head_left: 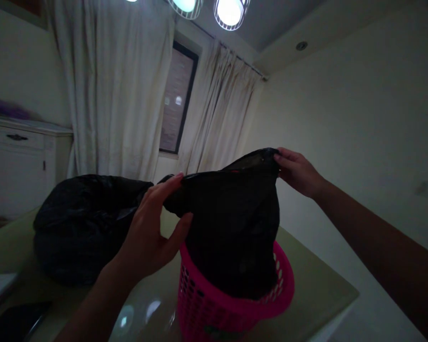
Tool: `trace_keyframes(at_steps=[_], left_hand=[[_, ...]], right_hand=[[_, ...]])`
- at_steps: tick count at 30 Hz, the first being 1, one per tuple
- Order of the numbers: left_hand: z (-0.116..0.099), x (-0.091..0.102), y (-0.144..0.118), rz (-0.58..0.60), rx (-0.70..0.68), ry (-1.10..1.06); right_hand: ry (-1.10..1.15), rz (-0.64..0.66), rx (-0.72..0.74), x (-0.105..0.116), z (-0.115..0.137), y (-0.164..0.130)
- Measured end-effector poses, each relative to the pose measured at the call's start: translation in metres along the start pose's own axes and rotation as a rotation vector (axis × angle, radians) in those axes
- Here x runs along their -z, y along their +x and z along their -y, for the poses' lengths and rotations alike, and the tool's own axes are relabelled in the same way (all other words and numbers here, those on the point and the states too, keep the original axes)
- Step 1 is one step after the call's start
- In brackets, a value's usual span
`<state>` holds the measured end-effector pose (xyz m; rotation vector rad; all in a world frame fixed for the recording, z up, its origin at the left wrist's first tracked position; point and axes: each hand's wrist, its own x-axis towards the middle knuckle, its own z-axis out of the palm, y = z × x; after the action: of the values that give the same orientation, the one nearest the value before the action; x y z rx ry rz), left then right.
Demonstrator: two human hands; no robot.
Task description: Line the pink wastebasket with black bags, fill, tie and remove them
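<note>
Left hand (148,232) pinches the near rim of a black bin liner (231,223); right hand (297,172) grips the far rim, stretching its mouth open. Below the fingers, the liner sits inside a pink perforated wastebasket (214,308) on the glossy table (317,289).

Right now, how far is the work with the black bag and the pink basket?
Done: the lower part of the black bag already sits inside the pink basket on the table.
In hand: the left hand and right hand pinch the bag's top edge and hold it up, above the rim.
Left: the edge is not yet folded over the rim. A second, full black bag lies on the table behind.
</note>
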<state>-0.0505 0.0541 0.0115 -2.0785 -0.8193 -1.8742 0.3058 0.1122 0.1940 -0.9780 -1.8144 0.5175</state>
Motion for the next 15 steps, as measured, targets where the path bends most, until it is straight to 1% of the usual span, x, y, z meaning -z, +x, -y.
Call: trace_keyframes(at_steps=[2, 3, 4, 6, 7, 8, 9, 10, 11, 14, 15], left_hand=[[0.005, -0.001, -0.004, -0.102, -0.036, -0.023], [0.009, -0.003, -0.005, -0.162, -0.078, -0.015], [0.015, -0.007, -0.007, -0.240, -0.141, 0.008], [0.028, -0.017, -0.009, -0.441, -0.289, 0.071], [0.034, -0.022, -0.010, -0.536, -0.343, 0.084], [0.040, -0.027, -0.011, -0.594, -0.349, 0.066], [0.045, -0.032, -0.011, -0.596, -0.310, 0.019], [0.047, -0.035, -0.010, -0.530, -0.217, -0.046], [0.048, -0.039, -0.010, -0.417, -0.083, -0.126], [0.045, -0.043, -0.008, -0.010, 0.424, -0.435], [0.043, -0.044, -0.007, 0.067, 0.582, -0.554]], right_hand=[[0.114, -0.087, 0.021, 0.004, 0.001, -0.007], [0.156, -0.118, 0.031, 0.007, 0.002, -0.012], [0.196, -0.145, 0.044, 0.009, 0.002, -0.017], [0.270, -0.201, 0.084, 0.013, 0.004, -0.029], [0.303, -0.230, 0.104, 0.016, 0.005, -0.034], [0.333, -0.259, 0.117, 0.018, 0.006, -0.040], [0.357, -0.284, 0.114, 0.019, 0.007, -0.045], [0.376, -0.304, 0.097, 0.021, 0.009, -0.050], [0.385, -0.315, 0.070, 0.021, 0.010, -0.054], [0.333, -0.269, -0.024, 0.019, 0.014, -0.066], [0.306, -0.239, -0.037, 0.017, 0.014, -0.069]])
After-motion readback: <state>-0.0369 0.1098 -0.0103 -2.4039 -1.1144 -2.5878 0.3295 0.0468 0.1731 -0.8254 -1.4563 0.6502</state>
